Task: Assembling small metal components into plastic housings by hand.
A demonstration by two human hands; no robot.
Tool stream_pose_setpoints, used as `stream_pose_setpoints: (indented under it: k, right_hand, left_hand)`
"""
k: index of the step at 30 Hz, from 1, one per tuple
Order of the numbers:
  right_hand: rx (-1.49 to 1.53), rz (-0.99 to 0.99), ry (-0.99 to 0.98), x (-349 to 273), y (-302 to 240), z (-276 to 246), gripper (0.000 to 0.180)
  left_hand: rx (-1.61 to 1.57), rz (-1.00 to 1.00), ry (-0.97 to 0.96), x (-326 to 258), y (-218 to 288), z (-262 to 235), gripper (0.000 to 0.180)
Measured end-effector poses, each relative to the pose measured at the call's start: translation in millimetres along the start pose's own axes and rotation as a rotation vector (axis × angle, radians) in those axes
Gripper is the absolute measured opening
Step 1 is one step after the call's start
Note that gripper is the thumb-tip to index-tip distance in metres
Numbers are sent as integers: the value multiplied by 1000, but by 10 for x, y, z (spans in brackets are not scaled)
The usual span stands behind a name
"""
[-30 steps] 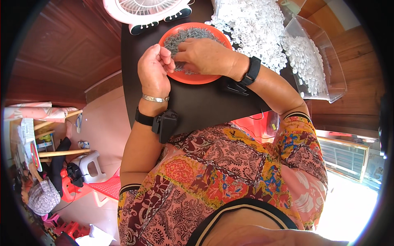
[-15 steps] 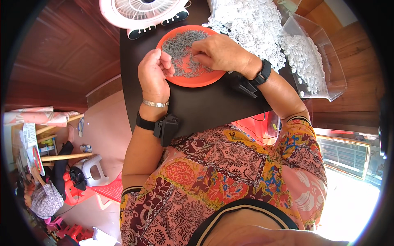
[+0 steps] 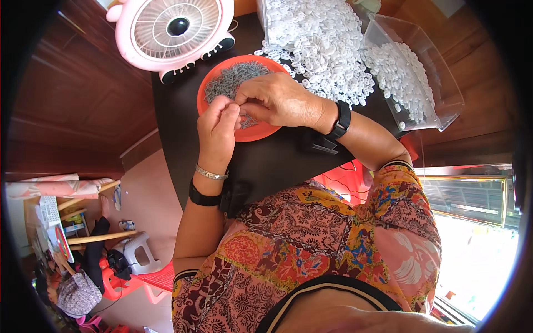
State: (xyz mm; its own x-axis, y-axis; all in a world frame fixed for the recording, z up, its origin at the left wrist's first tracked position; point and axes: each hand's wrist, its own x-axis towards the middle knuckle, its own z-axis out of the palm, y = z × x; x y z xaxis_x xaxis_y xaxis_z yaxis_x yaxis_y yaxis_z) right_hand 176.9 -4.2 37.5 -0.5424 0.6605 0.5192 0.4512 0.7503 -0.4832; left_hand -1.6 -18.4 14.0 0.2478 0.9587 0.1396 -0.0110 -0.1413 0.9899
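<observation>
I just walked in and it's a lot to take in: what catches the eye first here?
Both hands, left hand and right hand, meet over an orange plate of small grey parts on a black table. Behind lie white pieces, and a pink fan at far left.

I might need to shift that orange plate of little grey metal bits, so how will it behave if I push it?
The orange plate looks shallow and smooth, so it would probably slide easily on the dark table. The grey metal pieces lie loose and heaped, so they would likely shift or spill.
</observation>
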Motion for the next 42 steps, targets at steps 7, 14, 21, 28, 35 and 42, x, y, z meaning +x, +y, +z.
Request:
stream_pose_setpoints:
  k: [7,14,21,28,35,42]
  right_hand:
    - [-82,-81,32,32,52,-130,9]
    - [-147,299,66,44,402,-709,8]
    - [-152,231,-146,30,387,-549,16]
    - [-406,419,-265,-109,743,-802,17]
    - [-588,472,-371,-92,819,-564,15]
    - [-546,505,-389,-60,842,-549,15]
  left_hand:
    - [-102,-28,-27,25,-88,-44,15]
    - [-20,-78,-4,14,-35,-8,16]
    - [-2,-111,-31,7,-30,-5,15]
    - [154,92,-281,-30,-40,60,14]
    - [189,93,-340,-27,-5,76,12]
    - [136,95,-264,-15,-91,54,11]
